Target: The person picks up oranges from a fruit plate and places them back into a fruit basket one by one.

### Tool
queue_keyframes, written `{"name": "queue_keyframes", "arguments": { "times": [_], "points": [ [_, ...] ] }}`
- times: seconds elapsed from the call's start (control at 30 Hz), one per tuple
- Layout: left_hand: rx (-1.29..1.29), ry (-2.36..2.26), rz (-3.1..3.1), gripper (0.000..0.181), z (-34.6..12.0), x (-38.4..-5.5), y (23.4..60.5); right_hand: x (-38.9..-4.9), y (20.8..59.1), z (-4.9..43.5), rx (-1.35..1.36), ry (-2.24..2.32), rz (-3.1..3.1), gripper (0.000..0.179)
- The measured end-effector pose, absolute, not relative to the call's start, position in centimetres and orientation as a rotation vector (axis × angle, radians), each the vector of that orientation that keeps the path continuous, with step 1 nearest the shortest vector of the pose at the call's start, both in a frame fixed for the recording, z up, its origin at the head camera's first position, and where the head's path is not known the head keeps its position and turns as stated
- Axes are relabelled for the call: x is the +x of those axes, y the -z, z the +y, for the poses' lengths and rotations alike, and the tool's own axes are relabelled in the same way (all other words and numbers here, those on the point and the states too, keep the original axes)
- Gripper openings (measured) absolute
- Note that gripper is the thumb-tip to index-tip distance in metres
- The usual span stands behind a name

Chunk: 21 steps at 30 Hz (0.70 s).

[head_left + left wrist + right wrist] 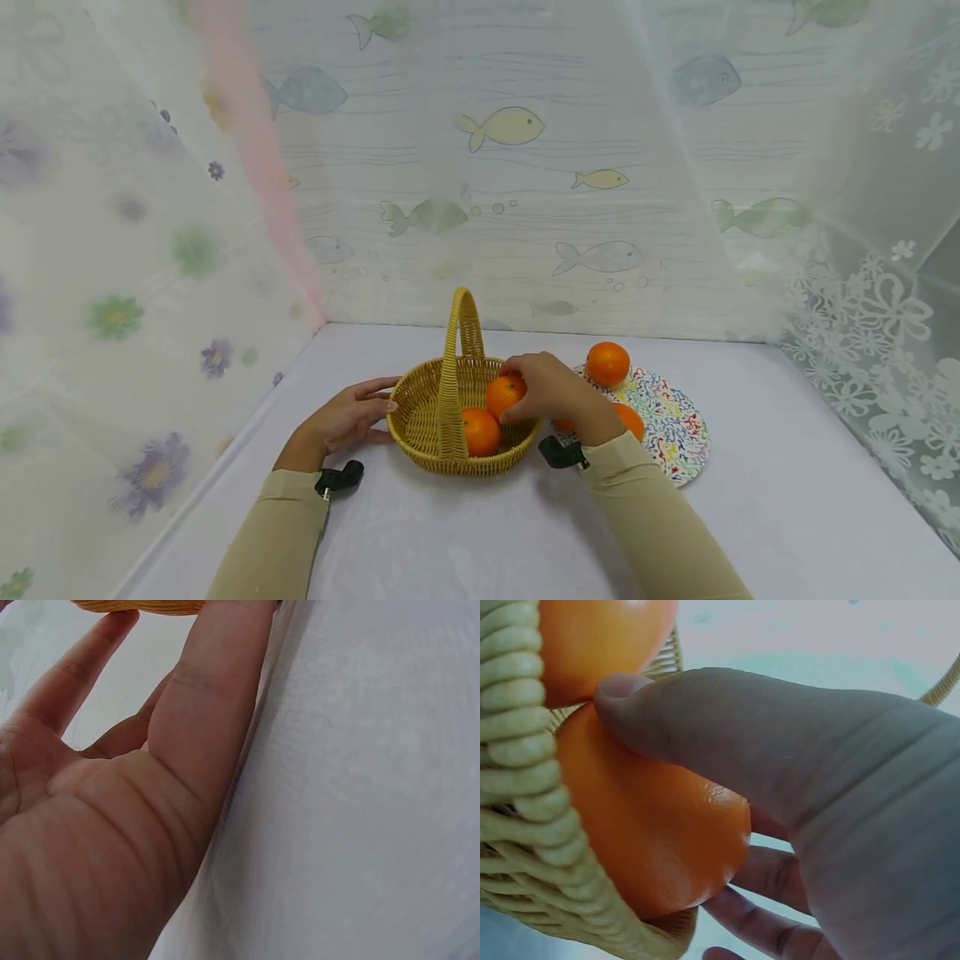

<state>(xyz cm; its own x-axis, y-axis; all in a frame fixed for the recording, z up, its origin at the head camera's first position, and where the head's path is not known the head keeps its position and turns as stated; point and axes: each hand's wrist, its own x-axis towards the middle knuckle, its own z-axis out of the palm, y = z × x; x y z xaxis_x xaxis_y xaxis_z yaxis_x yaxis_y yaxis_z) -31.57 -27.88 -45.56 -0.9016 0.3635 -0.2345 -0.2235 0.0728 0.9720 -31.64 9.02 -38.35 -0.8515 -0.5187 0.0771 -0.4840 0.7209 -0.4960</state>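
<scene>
Orange (504, 395) mid-frame's pinched in my right hand (551, 390), left hand (347, 419) spread against the basket (480, 467); sloppy release, I'd guess it rolls off the lower orange (482, 432).

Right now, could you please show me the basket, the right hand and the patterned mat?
Basket (480, 467): head view, front wall.
Right hand (553, 390): head view, back of hand.
Patterned mat (681, 433): head view, bare right part.

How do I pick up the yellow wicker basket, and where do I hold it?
Probably best by the top of its arched handle, coming from above. The handle stands upright across the middle of the yellow wicker basket, its top well above the rim. The two oranges inside sit right of the handle, so it may tip that way.
</scene>
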Motion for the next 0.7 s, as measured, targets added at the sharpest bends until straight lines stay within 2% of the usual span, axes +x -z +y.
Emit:
{"name": "queue_keyframes", "arguments": {
  "times": [0.7],
  "points": [
    [0.145, -1.883, 1.932, 0.066, -27.81, -31.46, 45.43, -30.8, 38.83, 8.44, -0.769, 0.601, 2.938, 0.058]
  ]
}}
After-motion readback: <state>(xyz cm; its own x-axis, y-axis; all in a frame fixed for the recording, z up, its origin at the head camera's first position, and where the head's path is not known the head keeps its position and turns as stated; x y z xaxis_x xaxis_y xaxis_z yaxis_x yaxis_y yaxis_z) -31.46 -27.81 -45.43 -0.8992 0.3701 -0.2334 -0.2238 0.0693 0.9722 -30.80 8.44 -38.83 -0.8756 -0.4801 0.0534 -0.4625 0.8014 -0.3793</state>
